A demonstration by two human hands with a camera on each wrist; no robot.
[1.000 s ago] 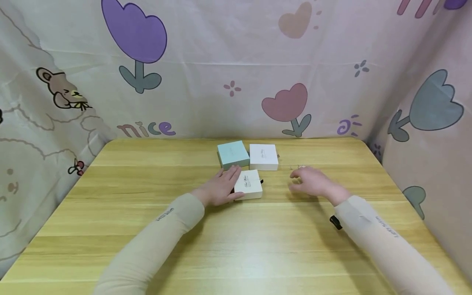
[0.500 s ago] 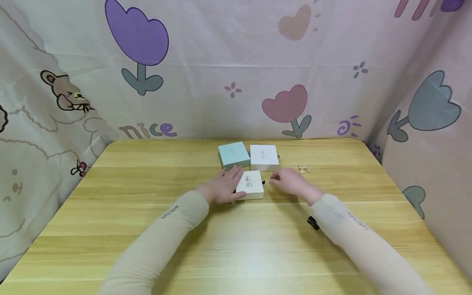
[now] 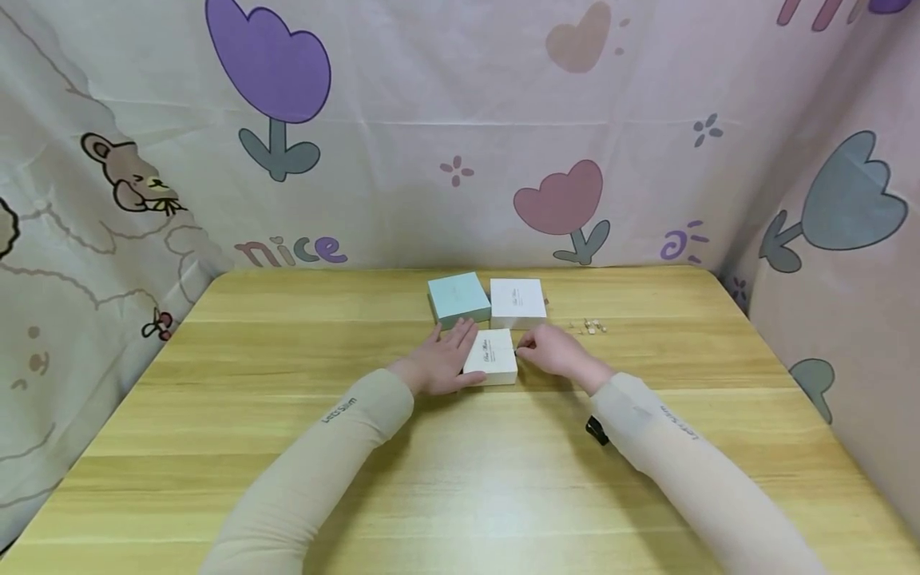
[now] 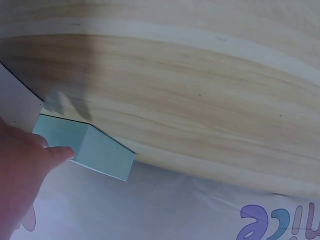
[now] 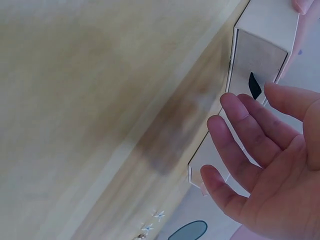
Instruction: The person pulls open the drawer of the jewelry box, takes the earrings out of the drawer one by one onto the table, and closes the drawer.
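Observation:
In the head view, my left hand [image 3: 443, 363] lies over the left part of a small white drawer-style gift box [image 3: 496, 357], its fingers straight and its thumb along the near side. At the box's right end is my right hand [image 3: 553, 350], thumb and forefinger at the black pull tab. The right wrist view shows this tab [image 5: 254, 86] on the box's end face, between the thumb tip and the fingertips, with a small gap left. The box looks closed. Behind it stand a mint-green box [image 3: 458, 295] and another white box [image 3: 517, 299].
Several tiny jewellery pieces [image 3: 592, 326] lie on the wooden table [image 3: 359, 495] right of the boxes. A printed cloth [image 3: 402, 160] hangs behind the table and along both sides. A black wrist device [image 3: 596, 430] sits under the right sleeve.
My right hand has moved left from beside the jewellery pieces to the tab of the front white box. My left hand has stayed on that box.

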